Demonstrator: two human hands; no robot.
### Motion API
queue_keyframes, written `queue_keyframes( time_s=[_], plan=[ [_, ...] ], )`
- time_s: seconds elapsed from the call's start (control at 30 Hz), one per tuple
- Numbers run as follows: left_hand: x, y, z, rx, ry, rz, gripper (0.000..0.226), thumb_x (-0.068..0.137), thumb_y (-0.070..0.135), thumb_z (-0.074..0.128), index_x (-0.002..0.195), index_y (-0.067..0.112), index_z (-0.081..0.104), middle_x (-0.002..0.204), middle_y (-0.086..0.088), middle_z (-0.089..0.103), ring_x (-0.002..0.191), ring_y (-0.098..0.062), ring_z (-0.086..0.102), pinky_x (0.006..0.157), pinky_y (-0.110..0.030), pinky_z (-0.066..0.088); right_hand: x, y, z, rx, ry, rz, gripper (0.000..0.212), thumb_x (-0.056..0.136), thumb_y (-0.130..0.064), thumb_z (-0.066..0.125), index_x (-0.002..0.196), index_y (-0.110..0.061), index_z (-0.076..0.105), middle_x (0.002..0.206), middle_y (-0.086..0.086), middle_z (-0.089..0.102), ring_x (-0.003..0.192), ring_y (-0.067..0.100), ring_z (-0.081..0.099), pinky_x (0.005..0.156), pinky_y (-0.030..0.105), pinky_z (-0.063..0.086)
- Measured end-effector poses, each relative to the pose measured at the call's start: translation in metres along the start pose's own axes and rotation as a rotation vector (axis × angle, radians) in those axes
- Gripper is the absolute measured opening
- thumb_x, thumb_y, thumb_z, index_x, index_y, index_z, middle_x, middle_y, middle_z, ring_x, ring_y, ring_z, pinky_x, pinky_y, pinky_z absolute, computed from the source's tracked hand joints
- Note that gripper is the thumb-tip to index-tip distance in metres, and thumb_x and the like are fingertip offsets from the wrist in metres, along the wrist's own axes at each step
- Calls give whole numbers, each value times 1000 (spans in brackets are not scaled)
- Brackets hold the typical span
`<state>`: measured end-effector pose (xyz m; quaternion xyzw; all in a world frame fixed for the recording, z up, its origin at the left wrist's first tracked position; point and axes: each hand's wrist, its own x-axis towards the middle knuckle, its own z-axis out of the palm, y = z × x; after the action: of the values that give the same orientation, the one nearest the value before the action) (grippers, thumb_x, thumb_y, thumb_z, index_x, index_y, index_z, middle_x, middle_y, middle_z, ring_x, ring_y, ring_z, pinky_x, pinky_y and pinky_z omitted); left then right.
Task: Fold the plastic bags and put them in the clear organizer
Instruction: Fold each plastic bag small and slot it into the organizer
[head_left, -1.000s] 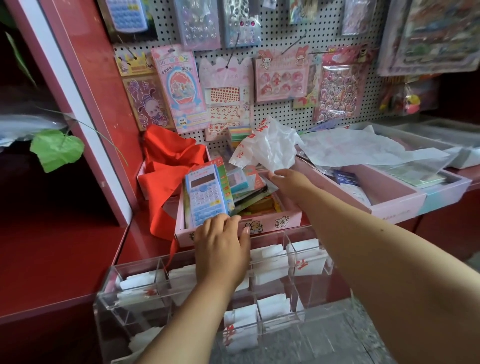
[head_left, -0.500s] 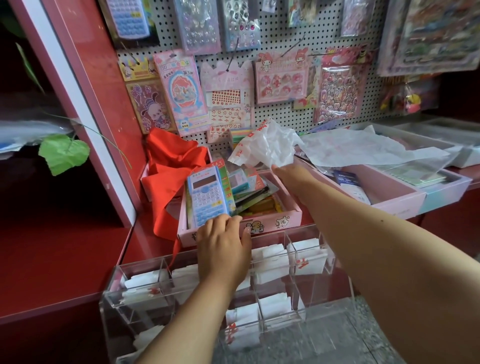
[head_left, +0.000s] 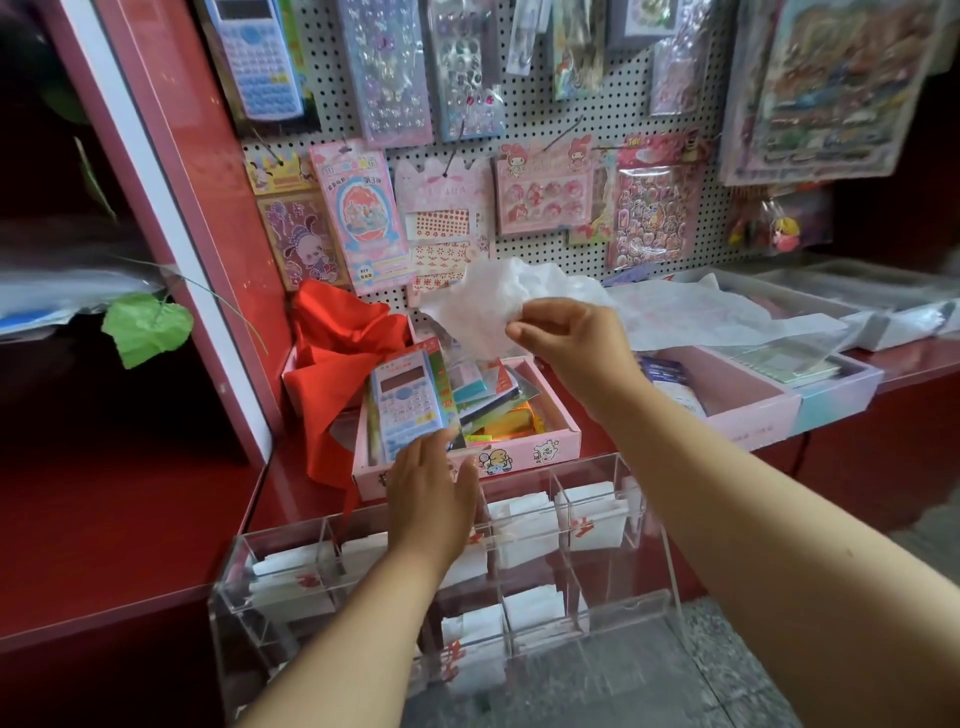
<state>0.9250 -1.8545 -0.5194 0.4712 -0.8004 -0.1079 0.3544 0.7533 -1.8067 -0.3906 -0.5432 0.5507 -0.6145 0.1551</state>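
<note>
1. My right hand (head_left: 574, 345) is raised above the red counter (head_left: 145, 525), its grip pinched together on a crumpled white plastic bag (head_left: 493, 301) between thumb and fingertips.
2. The bag hangs in the air over the pink cardboard box (head_left: 556, 415) at the back of the counter, in front of the pegboard (head_left: 571, 119).
3. My left hand (head_left: 431, 499) is lower, palm down, fingers straight and apart, holding nothing. It sits over the back edge of the clear organizer (head_left: 649, 545); I cannot tell whether it touches it.
4. The organizer stands at the counter's front edge. Its compartments hold folded white bags (head_left: 524, 530) with red print.
5. The pink box holds a blue calculator (head_left: 408, 402) standing tilted among coloured packets.
6. A red cloth (head_left: 337, 353) is bunched just left of the box.
7. More flattened white plastic (head_left: 691, 312) lies across pink and pale-blue trays (head_left: 753, 410) toward the counter's right end.
8. Sticker packs (head_left: 545, 192) hang on the pegboard, and a green leaf (head_left: 148, 327) sits beyond the counter's left side.
</note>
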Motion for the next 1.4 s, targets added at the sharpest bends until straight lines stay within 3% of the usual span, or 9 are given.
queue_keyframes(
  time_s=[0.07,0.17,0.4,0.63,0.8,0.87,1.03,1.23,1.4],
  plan=[
    [-7,6,-10,-196,33,-52,55,92,50,37,125,13,59,127,-8,59,124,-26,48,107,-36,34,-20,-8,-1,-31,26,-33,11,82,-18,76,91,-12,76,76,-4,73,59,-3,62,56,17,51],
    [-24,32,-34,-641,40,-192,11,101,35,50,108,35,58,120,6,61,119,-18,57,101,-33,43,-51,-17,2,12,-30,-1,11,88,-23,70,81,-17,75,81,0,73,73,9,68,61,23,55],
    [-52,67,-88,-1275,-259,-336,69,75,71,36,121,30,65,118,-3,67,101,-17,63,101,-38,46,-118,-7,12,-275,-238,-222,19,92,-26,64,87,-13,77,90,-8,66,91,4,60,77,14,46],
    [-76,64,-103,-1317,-232,-524,66,96,54,29,128,5,59,122,-13,69,112,-19,65,87,-25,54,-151,-6,16,-213,-355,-230,33,92,-41,55,92,-16,76,92,-12,70,92,2,61,81,15,46],
    [-88,60,-115,-1494,-60,-657,55,104,43,33,131,1,56,125,-17,66,116,-26,62,93,-32,49,-164,0,4,-121,348,95,18,93,-23,61,78,-12,62,76,-1,62,73,13,55,64,28,39],
    [-95,59,-119,-1548,-11,-677,53,103,43,34,128,2,58,124,-18,66,119,-29,61,96,-35,47,-160,11,-3,-91,453,382,21,94,-31,58,84,-12,57,78,-2,58,73,18,53,66,31,35],
    [-117,51,-121,-1580,9,-689,52,103,43,36,122,2,61,118,-17,69,116,-28,63,97,-36,47,-161,31,2,350,141,840,35,95,-48,54,92,-14,61,87,11,69,85,28,63,87,41,52],
    [-152,40,-120,-1354,-150,-598,55,93,48,39,124,8,61,122,-11,69,117,-22,64,102,-36,44,-162,28,5,676,72,746,28,99,-28,54,115,-6,57,109,14,69,99,31,67,81,46,57],
    [-154,30,-132,-978,-264,-469,50,83,66,34,125,49,55,125,7,67,119,-6,58,103,-32,37,-159,31,5,722,15,684,29,100,-26,50,121,-7,57,107,11,73,96,27,71,77,43,59]
  ],
)
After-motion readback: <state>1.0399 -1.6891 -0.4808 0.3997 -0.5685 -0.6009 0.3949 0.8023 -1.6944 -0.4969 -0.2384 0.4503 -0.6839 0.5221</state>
